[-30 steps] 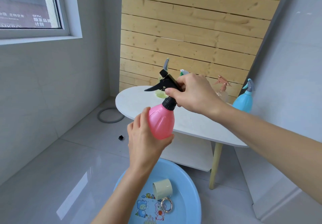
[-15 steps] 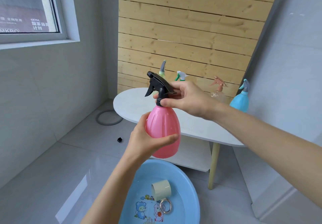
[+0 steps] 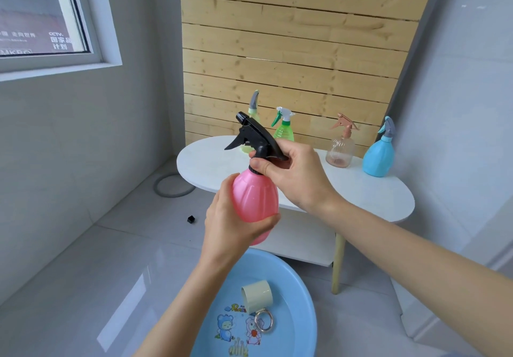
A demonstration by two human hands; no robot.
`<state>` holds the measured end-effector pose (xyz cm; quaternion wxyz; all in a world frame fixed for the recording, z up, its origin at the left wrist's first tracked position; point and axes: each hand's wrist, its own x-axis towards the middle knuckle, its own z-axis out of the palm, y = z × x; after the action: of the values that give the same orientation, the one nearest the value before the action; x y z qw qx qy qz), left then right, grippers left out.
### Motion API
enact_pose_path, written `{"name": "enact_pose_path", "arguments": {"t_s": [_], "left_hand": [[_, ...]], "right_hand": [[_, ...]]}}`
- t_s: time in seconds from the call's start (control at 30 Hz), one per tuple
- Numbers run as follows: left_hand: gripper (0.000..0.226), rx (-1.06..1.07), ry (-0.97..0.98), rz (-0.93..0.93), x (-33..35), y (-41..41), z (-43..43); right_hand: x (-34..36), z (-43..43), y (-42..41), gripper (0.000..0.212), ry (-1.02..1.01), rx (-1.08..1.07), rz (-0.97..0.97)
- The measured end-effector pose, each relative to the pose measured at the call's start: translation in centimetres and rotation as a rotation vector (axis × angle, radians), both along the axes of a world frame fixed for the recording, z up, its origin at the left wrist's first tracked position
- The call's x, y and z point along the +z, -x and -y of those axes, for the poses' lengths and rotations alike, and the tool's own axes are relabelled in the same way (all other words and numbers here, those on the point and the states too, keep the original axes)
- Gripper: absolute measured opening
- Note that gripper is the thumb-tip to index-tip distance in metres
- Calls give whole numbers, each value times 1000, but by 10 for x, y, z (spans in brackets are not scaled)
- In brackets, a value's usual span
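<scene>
The pale green bottle (image 3: 254, 116), green bottle (image 3: 283, 132), clear bottle (image 3: 340, 150) and blue bottle (image 3: 379, 158) crowd the back of the white table (image 3: 374, 198), with a wide gap between green and clear, and its near strip lies open. The pink bottle (image 3: 255, 198) hangs in open air above the blue basin (image 3: 304, 287), with bare floor (image 3: 83, 259) lying to the left.

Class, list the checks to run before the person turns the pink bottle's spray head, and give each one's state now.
1. Left hand grips pink bottle body: ok.
2. Right hand fingers pinch spray head collar: ok.
3. Nozzle aimed away from person: ok.
4. Basin below bottle: ok.
5. Head screwed tight: cannot tell.
6. Water inside bottle: cannot tell.
</scene>
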<state>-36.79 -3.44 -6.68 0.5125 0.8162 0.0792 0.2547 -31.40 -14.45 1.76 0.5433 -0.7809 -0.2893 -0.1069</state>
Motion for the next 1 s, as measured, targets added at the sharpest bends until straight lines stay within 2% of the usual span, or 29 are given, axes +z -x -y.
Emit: {"name": "enact_pose_path", "arguments": {"t_s": [0.27, 0.4, 0.53, 0.63, 0.8, 1.0], "left_hand": [[90, -139, -162, -136, 7, -23, 10], [101, -188, -280, -203, 15, -56, 18], [119, -254, -253, -246, 17, -101, 26], [108, -304, -174, -278, 16, -138, 30], [80, -345, -137, -286, -1, -224, 45], [82, -328, -156, -256, -29, -316, 57]], "right_hand": [[3, 29, -24, 11, 134, -12, -60], [7, 46, -51, 9, 156, -71, -33], [11, 61, -94, 15, 172, -134, -22], [9, 70, -132, 25, 183, -190, -15], [-10, 78, -213, 29, 250, -304, 51], [-37, 84, -301, 29, 278, -416, 69]]}}
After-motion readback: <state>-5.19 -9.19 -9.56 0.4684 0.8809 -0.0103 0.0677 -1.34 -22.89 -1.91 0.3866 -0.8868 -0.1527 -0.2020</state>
